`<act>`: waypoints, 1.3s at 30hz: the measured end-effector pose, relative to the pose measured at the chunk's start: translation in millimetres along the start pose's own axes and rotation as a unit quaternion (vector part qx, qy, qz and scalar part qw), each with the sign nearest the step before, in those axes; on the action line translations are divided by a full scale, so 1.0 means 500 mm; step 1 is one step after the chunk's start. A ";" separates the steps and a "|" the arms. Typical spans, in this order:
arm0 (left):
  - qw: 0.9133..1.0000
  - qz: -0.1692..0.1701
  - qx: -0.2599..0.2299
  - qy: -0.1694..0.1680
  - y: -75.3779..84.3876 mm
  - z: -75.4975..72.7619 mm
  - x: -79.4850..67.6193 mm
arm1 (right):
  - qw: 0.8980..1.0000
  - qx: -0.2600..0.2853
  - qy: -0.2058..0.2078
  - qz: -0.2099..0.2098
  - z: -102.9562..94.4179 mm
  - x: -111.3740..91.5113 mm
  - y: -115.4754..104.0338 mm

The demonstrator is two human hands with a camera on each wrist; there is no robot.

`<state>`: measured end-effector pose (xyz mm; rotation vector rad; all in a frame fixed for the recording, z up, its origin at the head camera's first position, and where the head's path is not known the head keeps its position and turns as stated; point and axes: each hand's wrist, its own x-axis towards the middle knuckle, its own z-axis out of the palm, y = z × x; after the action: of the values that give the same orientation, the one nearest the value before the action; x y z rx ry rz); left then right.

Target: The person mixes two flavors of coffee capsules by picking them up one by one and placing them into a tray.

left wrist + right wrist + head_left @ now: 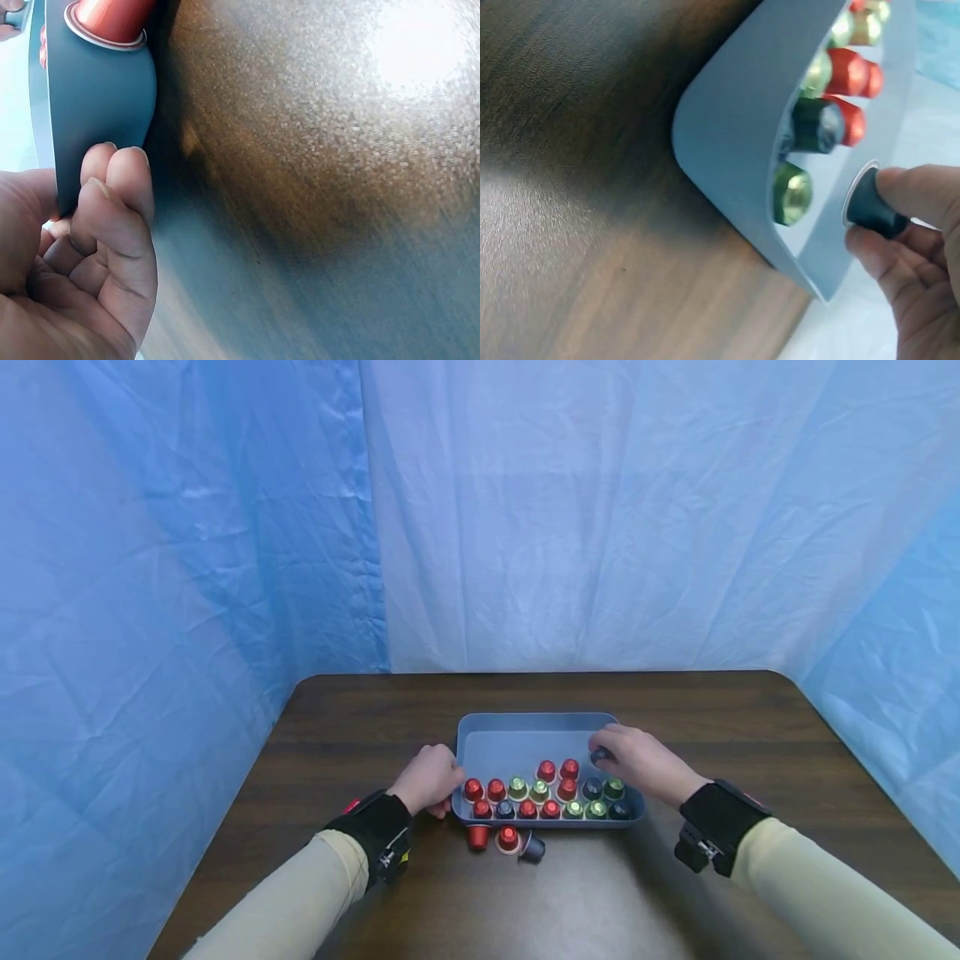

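Observation:
A grey-blue tray (498,745) holds rows of red, green and dark coffee capsules along its near part. At its left end my left hand (429,779) grips the wall; in the left wrist view the thumb is on the inner side and curled fingers (129,176) are outside. Over the tray's right side, my right hand (647,764) pinches a dark coffee capsule (876,206) between thumb and fingertips. That capsule is held above the tray floor, its pale rim facing the other capsules. A green capsule (792,193) sits near the tray's right wall.
Just outside the tray's near wall, a red capsule (477,837), another red capsule (508,839) and a tipped dark capsule (533,848) are on the brown wooden table (360,710). Blue-white sheets (570,527) hang behind and beside the table.

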<state>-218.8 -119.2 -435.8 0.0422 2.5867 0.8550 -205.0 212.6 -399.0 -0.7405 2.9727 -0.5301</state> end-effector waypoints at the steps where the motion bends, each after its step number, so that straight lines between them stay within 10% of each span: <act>1: 1.000 0.000 0.001 0.000 0.001 0.000 -0.001 | 1.000 -0.003 -0.003 0.002 0.004 0.003 0.001; 19: 1.000 0.001 -0.009 0.003 0.007 -0.003 -0.006 | 0.997 -0.044 -0.056 -0.002 0.045 0.024 0.015; 26: 1.000 -0.001 -0.013 -0.001 0.007 -0.002 -0.009 | 0.998 -0.069 -0.011 -0.002 0.040 0.010 0.004; 39: 1.000 -0.005 -0.010 0.002 0.007 0.001 -0.008 | 0.957 -0.089 0.131 -0.243 0.050 -0.049 -0.099</act>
<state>-215.5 -116.8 -432.5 0.0209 2.5805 0.8773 -158.1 174.8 -407.2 -1.5563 3.0952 -0.4010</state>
